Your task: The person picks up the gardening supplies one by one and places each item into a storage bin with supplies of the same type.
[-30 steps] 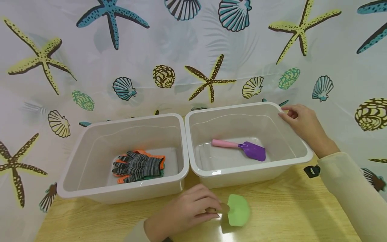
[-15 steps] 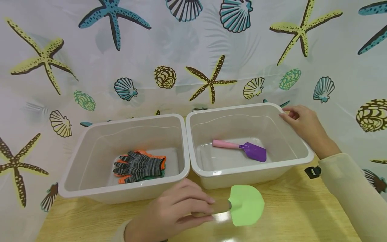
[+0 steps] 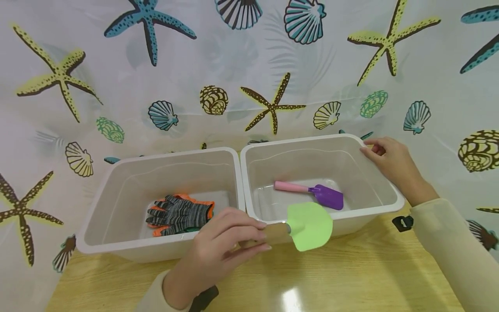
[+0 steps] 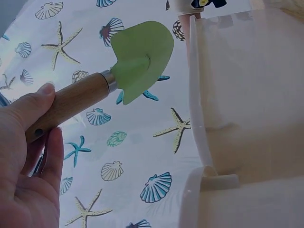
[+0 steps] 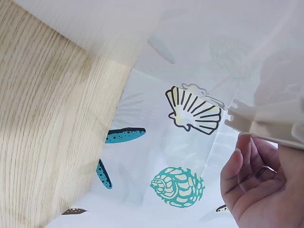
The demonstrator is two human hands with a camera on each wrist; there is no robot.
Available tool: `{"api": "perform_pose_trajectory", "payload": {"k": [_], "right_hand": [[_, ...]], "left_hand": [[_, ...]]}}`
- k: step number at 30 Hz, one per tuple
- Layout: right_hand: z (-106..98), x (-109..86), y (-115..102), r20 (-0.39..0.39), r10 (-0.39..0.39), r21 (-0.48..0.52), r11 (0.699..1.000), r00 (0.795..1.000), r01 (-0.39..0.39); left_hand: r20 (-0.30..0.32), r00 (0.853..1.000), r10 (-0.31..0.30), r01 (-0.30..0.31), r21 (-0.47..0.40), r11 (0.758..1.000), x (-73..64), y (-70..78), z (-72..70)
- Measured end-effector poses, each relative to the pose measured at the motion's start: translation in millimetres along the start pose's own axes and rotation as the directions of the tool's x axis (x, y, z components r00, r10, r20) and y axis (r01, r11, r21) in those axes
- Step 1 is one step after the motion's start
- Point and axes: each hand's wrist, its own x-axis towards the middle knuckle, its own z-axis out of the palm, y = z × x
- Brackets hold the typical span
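My left hand grips the wooden handle of a small garden trowel with a light green blade. In the head view the blade overlaps the front rim of the right-hand white plastic tub. In the left wrist view the trowel points up and away, with thumb and fingers round its handle. My right hand holds the far right corner of that tub's rim. In the right wrist view the curled fingers of this hand sit under the rim. A purple scoop with a pink handle lies inside the tub.
To the left, a matching white tub stands against the first one. It holds work gloves, grey-striped over orange and green. Both tubs sit on a wooden table, before a curtain printed with shells and starfish.
My left hand has lifted the trowel from low over the table in front of the tubs up to the right tub's front rim. The right hand stays at its corner.
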Motion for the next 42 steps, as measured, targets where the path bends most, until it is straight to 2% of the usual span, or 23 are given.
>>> {"api": "perform_pose_trajectory", "payload": {"k": [8, 15, 20, 25, 30, 33, 37, 42], "right_hand": [[1.3, 1.1, 2.2, 0.002, 0.006, 0.010, 1.000, 1.000, -0.006], [1.2, 0.5, 3.3, 0.008, 0.025, 0.011, 1.000, 1.000, -0.026], [0.5, -0.1, 2.6, -0.005, 0.016, 0.020, 1.000, 1.000, -0.016], [0.3, -0.5, 2.1, 0.005, 0.022, 0.024, 0.999, 1.000, -0.022], [0.4, -0.1, 3.8, 0.002, 0.024, 0.026, 0.999, 1.000, -0.024], [0.4, 0.2, 5.3, 0.000, 0.028, 0.027, 0.999, 1.000, -0.028], [0.9, 0.5, 5.9, 0.002, 0.030, 0.031, 0.999, 1.000, -0.030], [2.1, 0.4, 5.6, -0.002, 0.021, 0.041, 0.999, 1.000, -0.021]], "left_hand": [[-0.062, 0.993, -0.098, 0.104, 0.103, 0.989, -12.1, -20.4, 7.5], [-0.028, 0.974, -0.224, 0.226, 0.142, 0.964, -24.5, -29.2, 18.2], [0.011, 0.960, -0.279, 0.274, 0.163, 0.948, -31.6, -35.5, 29.4], [0.042, 0.950, -0.310, 0.298, 0.179, 0.937, -34.9, -41.5, 39.7], [0.101, 0.938, -0.331, 0.304, 0.219, 0.927, -32.2, -44.0, 49.6], [0.144, 0.927, -0.348, 0.310, 0.230, 0.922, -28.3, -42.9, 55.8], [0.185, 0.903, -0.387, 0.334, 0.264, 0.905, -24.6, -41.5, 64.4], [0.228, 0.887, -0.401, 0.312, 0.344, 0.886, -24.5, -42.9, 75.4]]}}
